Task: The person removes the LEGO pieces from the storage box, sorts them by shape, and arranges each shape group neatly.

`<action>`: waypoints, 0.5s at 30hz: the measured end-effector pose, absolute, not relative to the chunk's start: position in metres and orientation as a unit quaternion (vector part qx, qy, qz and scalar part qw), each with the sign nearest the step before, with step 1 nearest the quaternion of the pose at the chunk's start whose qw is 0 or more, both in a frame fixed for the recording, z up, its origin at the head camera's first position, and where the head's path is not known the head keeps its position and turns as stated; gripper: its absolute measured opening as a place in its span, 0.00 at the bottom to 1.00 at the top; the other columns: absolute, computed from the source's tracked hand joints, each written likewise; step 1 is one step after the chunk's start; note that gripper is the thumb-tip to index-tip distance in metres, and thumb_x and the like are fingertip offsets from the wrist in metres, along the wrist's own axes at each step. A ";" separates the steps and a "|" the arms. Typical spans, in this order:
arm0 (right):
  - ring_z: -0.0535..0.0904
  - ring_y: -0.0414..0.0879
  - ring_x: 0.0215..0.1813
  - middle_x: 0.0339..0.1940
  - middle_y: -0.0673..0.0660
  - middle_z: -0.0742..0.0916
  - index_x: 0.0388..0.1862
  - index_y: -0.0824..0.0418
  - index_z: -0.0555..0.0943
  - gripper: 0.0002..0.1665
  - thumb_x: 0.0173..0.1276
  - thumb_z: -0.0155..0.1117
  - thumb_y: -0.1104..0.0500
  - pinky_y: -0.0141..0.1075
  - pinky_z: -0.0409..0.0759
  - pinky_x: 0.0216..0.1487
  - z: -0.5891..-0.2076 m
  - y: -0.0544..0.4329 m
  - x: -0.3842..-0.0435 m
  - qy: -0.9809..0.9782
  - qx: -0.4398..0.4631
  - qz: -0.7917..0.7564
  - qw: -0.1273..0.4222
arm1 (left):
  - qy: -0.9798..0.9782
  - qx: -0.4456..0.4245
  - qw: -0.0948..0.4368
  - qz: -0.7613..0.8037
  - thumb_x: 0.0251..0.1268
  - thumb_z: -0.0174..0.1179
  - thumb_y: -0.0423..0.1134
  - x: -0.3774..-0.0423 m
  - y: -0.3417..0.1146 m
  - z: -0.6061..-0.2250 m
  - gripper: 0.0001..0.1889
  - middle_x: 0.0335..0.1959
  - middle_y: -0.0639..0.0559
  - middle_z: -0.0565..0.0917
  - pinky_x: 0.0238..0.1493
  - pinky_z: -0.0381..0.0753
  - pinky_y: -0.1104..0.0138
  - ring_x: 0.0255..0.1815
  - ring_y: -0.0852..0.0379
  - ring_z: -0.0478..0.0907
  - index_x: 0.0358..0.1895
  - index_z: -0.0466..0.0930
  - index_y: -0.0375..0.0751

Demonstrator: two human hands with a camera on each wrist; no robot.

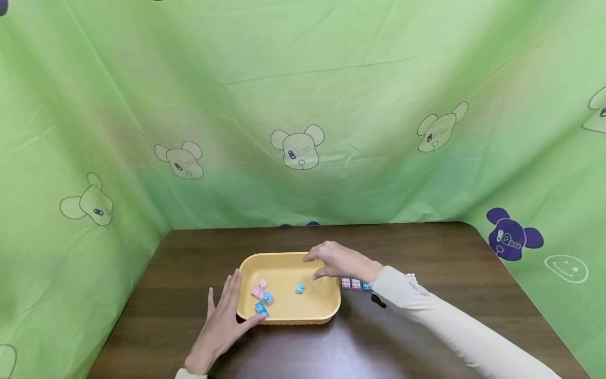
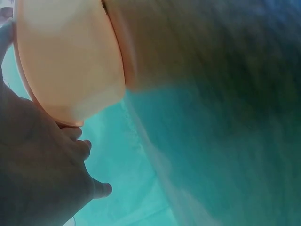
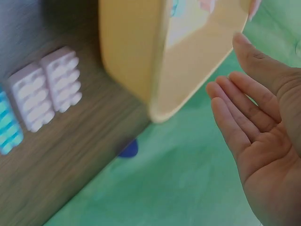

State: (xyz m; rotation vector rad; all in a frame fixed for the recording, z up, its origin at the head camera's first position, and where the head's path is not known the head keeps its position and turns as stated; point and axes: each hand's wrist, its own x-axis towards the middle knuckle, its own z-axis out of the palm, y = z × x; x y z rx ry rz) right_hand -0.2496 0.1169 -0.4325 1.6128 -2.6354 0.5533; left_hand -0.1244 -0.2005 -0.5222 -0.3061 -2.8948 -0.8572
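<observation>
A yellow tray [image 1: 303, 314] stands on the table with several pink and blue toy bricks in it. One small blue brick [image 1: 300, 288] lies near its middle; a pink brick [image 1: 258, 291] and a blue brick [image 1: 261, 309] are among those at its left end. My left hand [image 1: 221, 321] rests along the tray's left side, fingers extended and thumb at the front rim. Above the right end of the tray is my right hand [image 1: 337, 260], its palm bare in the right wrist view and its fingers gently bent apart from the thumb.
Right of the tray, light pink bricks [image 3: 62, 79] and a blue brick [image 3: 7, 125] stand in a row, partly behind the right forearm in the head view. A small black object [image 1: 378, 301] lies below that sleeve. Green patterned cloth [image 1: 303, 200] hangs around the dark wooden table [image 1: 218, 247].
</observation>
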 end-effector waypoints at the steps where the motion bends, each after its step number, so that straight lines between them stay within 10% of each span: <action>1: 0.90 0.52 0.50 0.48 0.62 0.92 0.51 0.71 0.88 0.23 0.60 0.83 0.61 0.38 0.87 0.53 -0.432 0.111 -0.249 -0.838 0.517 0.175 -0.003 | -0.952 -0.102 0.054 -0.282 0.63 0.69 0.68 -0.125 -0.201 -0.522 0.62 0.87 0.40 0.52 0.76 0.35 0.27 0.86 0.36 0.49 0.88 0.44 0.40; 15: 0.89 0.42 0.51 0.49 0.55 0.93 0.53 0.64 0.90 0.24 0.59 0.85 0.58 0.27 0.82 0.55 -0.444 0.029 -0.225 -0.813 0.566 0.109 -0.076 | -0.953 -0.112 0.066 -0.275 0.60 0.69 0.72 -0.125 -0.201 -0.524 0.64 0.87 0.39 0.52 0.75 0.38 0.26 0.85 0.35 0.51 0.87 0.44 0.39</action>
